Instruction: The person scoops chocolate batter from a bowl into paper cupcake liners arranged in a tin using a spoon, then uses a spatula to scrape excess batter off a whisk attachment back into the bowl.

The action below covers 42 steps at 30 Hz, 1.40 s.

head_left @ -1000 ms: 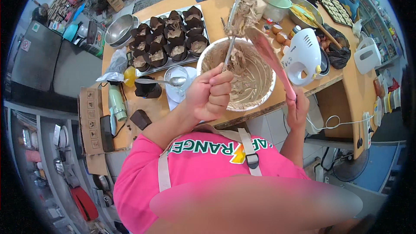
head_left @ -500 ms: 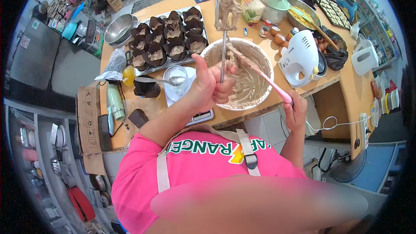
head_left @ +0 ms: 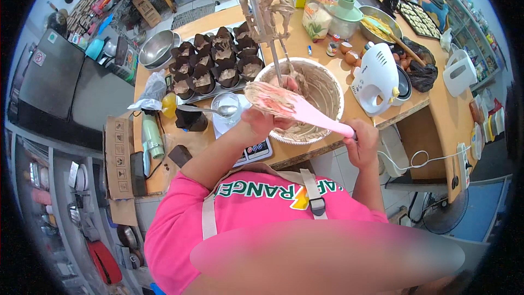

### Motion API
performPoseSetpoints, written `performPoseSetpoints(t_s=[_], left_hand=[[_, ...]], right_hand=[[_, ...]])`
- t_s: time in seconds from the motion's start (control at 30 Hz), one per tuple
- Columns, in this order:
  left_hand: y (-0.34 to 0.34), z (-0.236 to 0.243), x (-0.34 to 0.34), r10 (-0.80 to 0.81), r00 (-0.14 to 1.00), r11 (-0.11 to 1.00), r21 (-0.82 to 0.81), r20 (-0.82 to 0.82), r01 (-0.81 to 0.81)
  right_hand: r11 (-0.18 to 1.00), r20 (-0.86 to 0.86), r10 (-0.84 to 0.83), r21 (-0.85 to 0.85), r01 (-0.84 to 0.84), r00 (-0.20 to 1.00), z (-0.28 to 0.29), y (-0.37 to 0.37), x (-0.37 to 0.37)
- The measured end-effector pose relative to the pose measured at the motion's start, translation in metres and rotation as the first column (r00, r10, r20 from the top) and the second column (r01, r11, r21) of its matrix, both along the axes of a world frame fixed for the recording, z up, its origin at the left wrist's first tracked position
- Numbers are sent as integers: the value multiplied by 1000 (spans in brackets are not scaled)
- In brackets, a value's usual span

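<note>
Upright above the bowl, a pair of mixer beaters (head_left: 267, 16) coated in brown batter is gripped by the shafts in my left hand (head_left: 261, 123). My right hand (head_left: 362, 143) holds the handle end of a pink spatula (head_left: 322, 121). Its batter-smeared blade crosses in front of my left hand and partly hides those fingers. Beneath both hands stands a white mixing bowl (head_left: 339, 98), its inner wall streaked with brown batter (head_left: 325, 84). Just left of my left hand, a clear cup (head_left: 225, 98) with a metal spoon (head_left: 202, 109) sits at the kitchen scale (head_left: 256, 151).
Dark paper baking cups (head_left: 224, 71) with batter fill a metal tray to the left. A white hand mixer (head_left: 376, 79) rests right of the bowl, near eggs (head_left: 351, 57) and a steel bowl (head_left: 397, 22). A white cable (head_left: 420, 158) hangs by the table's right side.
The spatula's blade has come up out of the bowl and swung left across my left hand. The beaters have shifted left and tilted, with both hands keeping their holds.
</note>
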<state>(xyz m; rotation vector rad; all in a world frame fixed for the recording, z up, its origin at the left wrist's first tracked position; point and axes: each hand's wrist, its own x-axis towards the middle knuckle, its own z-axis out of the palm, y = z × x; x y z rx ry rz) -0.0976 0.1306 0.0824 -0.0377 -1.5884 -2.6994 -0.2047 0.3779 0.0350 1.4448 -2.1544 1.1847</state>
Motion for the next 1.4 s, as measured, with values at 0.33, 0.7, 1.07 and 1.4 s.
performPoseSetpoints(t_s=[0.33,0.7,1.07,1.4], left_hand=[[-11,-18,-2,-171,972,985,0,-162,173],[-9,-11,-8,-149,986,989,-27,-71,147],[-11,-25,7,-253,938,907,396,237,145],[-27,-22,21,-233,968,969,63,-95,240]], right_hand=[[1000,-38,17,-3,-17,999,2,-4,-1],[987,-73,-91,-139,80,993,11,-13,-12],[993,-24,119,-9,-119,993,13,-10,-19],[983,-220,81,179,-41,972,32,0,-17]])
